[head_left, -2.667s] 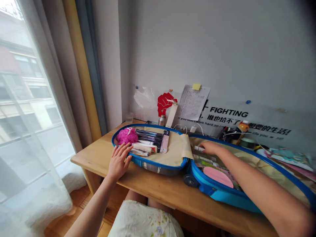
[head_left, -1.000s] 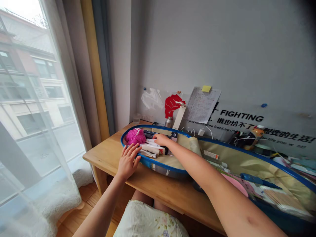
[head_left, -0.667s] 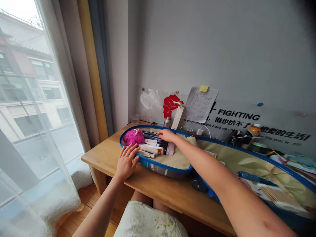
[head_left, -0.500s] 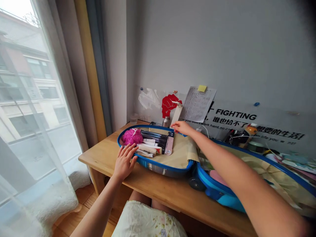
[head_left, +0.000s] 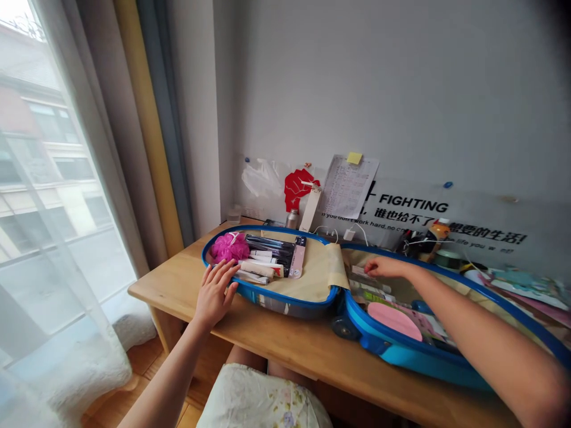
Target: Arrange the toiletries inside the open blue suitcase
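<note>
A small blue suitcase lies open on the wooden desk. Its left half holds a pink bath pouf, several tubes and boxes and a tan lining. My left hand rests open and flat on the front rim of that half, beside the tubes. My right hand reaches into the right half, fingers curled down over small tubes and boxes there; whether it grips one is hidden. A pink round item lies just in front of it.
The wall behind carries a red fist cutout, a pinned sheet and black "FIGHTING" lettering. Bottles, cables and clutter line the back of the desk. Curtains and a window stand at the left. My lap is under the desk.
My right hand left the items in the left half, swept past the back rim and came down in the right half. The left hand stayed put. The camera swung slightly right.
</note>
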`<state>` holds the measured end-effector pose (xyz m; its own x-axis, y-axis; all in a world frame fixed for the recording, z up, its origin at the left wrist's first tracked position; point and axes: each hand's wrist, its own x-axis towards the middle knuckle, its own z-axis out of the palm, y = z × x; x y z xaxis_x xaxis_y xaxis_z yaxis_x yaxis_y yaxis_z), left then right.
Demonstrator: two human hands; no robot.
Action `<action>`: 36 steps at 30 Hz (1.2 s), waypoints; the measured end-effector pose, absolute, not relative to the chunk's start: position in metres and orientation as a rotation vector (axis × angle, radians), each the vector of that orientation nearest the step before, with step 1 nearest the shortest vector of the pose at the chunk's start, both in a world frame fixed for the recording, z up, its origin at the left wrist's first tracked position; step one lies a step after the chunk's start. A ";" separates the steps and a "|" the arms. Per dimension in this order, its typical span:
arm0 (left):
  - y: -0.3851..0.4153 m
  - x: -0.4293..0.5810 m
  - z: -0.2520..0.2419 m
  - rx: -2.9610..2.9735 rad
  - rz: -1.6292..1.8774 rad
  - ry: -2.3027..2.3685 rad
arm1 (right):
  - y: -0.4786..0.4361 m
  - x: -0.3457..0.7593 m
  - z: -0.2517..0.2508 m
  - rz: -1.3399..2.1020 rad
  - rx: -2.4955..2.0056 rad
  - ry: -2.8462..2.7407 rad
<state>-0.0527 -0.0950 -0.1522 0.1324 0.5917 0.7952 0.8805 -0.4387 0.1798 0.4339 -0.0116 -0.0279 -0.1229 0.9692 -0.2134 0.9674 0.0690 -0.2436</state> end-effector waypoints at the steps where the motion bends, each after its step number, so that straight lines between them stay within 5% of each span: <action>1: -0.095 -0.053 -0.152 -2.085 -1.210 -1.431 | -0.016 0.436 -0.028 0.597 -2.119 -2.295; 7: -0.095 -0.053 -0.153 -2.099 -1.208 -1.448 | -0.039 0.437 -0.028 0.947 -2.350 -2.204; 16: -0.094 -0.053 -0.153 -2.096 -1.205 -1.440 | -0.052 0.424 -0.024 0.969 -2.383 -2.160; 29: -0.095 -0.051 -0.152 -2.107 -1.223 -1.448 | -0.031 0.391 0.030 0.665 -2.047 -2.165; 36: -0.095 -0.051 -0.151 -2.117 -1.213 -1.452 | 0.021 0.263 0.002 0.356 -1.779 -2.299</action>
